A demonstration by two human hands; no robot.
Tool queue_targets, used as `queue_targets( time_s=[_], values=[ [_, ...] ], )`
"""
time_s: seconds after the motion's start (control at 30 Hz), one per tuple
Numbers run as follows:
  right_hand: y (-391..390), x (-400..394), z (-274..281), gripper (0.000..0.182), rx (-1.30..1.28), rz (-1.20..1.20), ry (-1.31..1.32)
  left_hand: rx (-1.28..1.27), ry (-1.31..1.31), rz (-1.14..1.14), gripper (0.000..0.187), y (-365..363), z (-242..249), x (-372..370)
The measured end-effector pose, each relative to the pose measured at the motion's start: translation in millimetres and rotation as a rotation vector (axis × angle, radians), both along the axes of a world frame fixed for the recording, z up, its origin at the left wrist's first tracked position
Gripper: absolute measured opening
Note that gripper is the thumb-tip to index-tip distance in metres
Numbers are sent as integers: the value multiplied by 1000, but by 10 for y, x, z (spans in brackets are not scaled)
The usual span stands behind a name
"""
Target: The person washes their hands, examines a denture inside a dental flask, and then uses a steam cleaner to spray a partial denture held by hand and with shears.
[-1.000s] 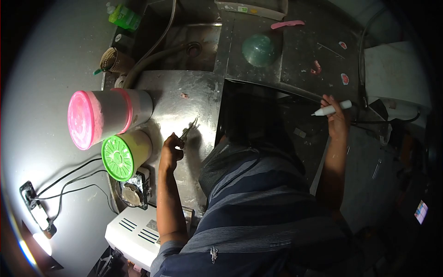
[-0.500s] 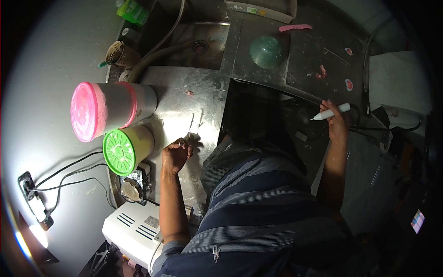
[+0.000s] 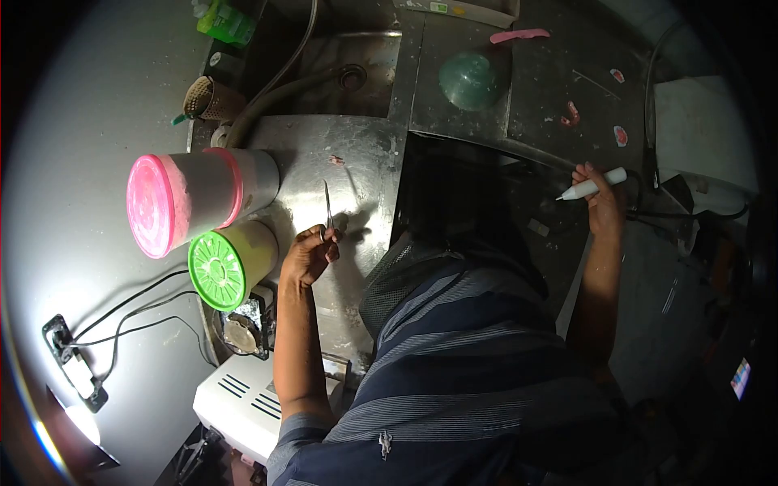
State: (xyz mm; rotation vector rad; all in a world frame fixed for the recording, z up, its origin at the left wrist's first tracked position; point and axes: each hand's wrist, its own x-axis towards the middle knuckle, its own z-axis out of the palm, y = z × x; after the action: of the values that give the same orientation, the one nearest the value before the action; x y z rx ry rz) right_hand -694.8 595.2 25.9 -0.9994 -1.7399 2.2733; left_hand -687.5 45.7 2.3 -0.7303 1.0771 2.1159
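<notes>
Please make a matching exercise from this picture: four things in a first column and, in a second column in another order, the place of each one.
Things:
1. thin metal tool
2. white pen-shaped tool
3. green dome
4. pink-lidded container

Places:
A. on the steel counter, beside the sink
B. in the left hand
C. just above the green-lidded container
D. in the right hand

Pairs: 1-B, 2-D, 3-A, 4-C

Two lidded jars, two hands
</notes>
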Motion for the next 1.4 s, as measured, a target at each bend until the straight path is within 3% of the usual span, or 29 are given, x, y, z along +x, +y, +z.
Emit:
queue_targets(
  time_s=[0.1,0.23,0.43,0.7,0.83,1.03,1.13,1.33,1.4],
  values=[
    [41,41,-29,22,-18,-8,13,-110,-6,-43,13,-49,94,-194],
    [60,112,-57,23,2,24,-23,-328,-96,-334,24,-182,203,-546],
    [-56,159,19,20,-6,-38,0,-389,-111,-516,28,-131,344,-1005],
    [-128,301,56,23,28,-50,-21,-462,-238,-631,28,-65,393,-1433],
    [-118,351,41,24,26,-56,-29,-587,-193,-667,48,83,490,-1439],
    [-133,387,43,26,38,-77,-32,-600,-242,-794,51,106,458,-1555],
    [-168,400,81,26,66,-80,-45,-590,-283,-738,53,121,390,-1586],
    [-133,456,90,25,68,-86,-56,-360,-258,-789,47,-94,167,-1759],
    [-121,476,85,26,71,-96,-63,-500,-215,-794,42,120,421,-1701]
  ],
)
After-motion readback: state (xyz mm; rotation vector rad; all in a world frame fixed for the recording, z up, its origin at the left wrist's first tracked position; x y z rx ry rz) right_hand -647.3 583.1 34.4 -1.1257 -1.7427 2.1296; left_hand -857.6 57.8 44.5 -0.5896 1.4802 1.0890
